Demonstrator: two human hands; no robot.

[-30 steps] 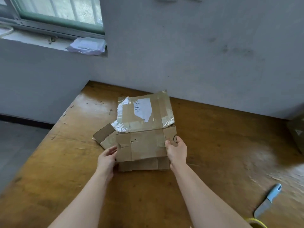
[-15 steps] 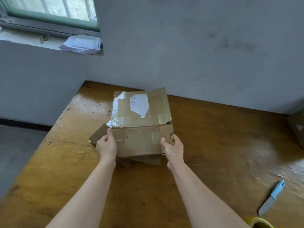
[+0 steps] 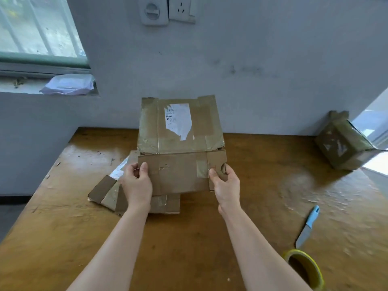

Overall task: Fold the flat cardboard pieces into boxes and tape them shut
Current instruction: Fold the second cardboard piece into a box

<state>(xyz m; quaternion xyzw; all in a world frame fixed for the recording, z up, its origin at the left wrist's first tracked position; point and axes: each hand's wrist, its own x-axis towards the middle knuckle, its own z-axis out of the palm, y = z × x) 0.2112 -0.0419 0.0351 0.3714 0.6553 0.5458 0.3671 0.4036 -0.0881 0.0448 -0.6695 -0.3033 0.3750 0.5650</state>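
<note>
A worn brown cardboard piece (image 3: 178, 171), patched with old tape and a torn white label, is raised off the wooden table (image 3: 189, 238). Its far panel stands tilted up toward the wall. My left hand (image 3: 137, 183) grips the near panel's left edge, thumb on top. My right hand (image 3: 225, 183) grips the right edge beside a small cut-out. Lower flaps (image 3: 105, 192) of the cardboard still rest on the table at the left. A roll of yellow tape (image 3: 304, 269) lies at the near right.
A folded, taped box (image 3: 344, 141) sits at the table's far right corner. A knife with a blue handle (image 3: 307, 226) lies right of my right arm. The grey wall with sockets (image 3: 165, 10) is close behind. A window sill with a white packet (image 3: 68, 85) is at left.
Both hands have lifted the cardboard; its far panel has swung up from lying flat to standing tilted. My left hand has shifted onto the near panel's left edge.
</note>
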